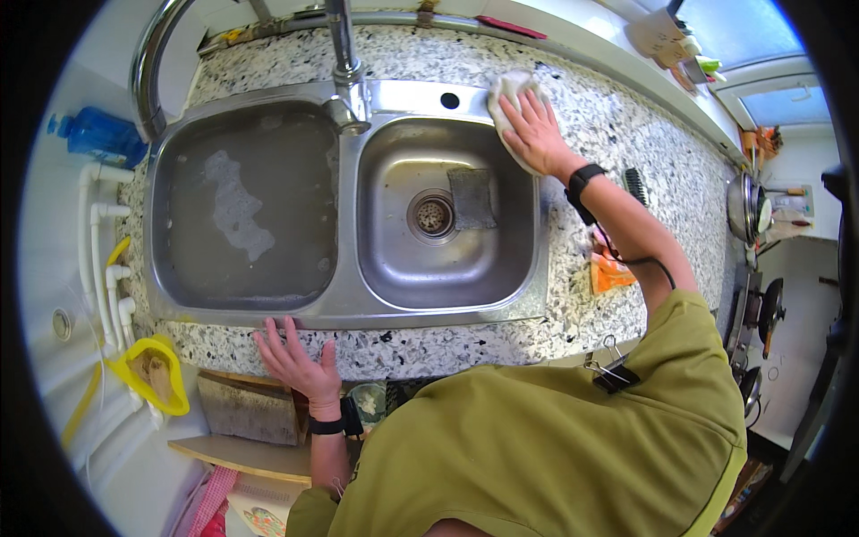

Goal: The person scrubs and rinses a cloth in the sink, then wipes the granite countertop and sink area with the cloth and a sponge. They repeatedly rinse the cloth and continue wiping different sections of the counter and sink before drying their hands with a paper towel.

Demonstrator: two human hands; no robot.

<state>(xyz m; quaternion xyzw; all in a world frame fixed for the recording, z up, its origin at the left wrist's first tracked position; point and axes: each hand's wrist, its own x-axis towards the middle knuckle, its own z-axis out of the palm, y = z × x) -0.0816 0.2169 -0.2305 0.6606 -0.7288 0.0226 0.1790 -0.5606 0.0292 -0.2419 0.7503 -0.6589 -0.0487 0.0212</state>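
Right hand: I see the right hand (pixel 537 132) flat, fingers extended, pressing rather than clenching the pale cloth (pixel 502 100).
Cloth: bunched at the back right corner of the double-bowl steel sink (pixel 347 228), lapping its rim and the speckled bench (pixel 573 309).
Left hand: released, holding nothing; the left hand (pixel 304 362) spreads over the bench's front edge, fingertips near the sink's front rim.
Edges and room: the rim curves around both basins; I have open space above the right basin and along the bench behind the chrome faucet (pixel 349 76).
Markings: dark marks on a pale pot (pixel 658 38), too small for me to read.
Count, basins: two; left with cloudy water and foam, right with one drain strainer (pixel 431 216) and one grey scouring pad (pixel 472 199).
Count, right of sink: one black brush (pixel 635 186), one orange packet (pixel 610 272).
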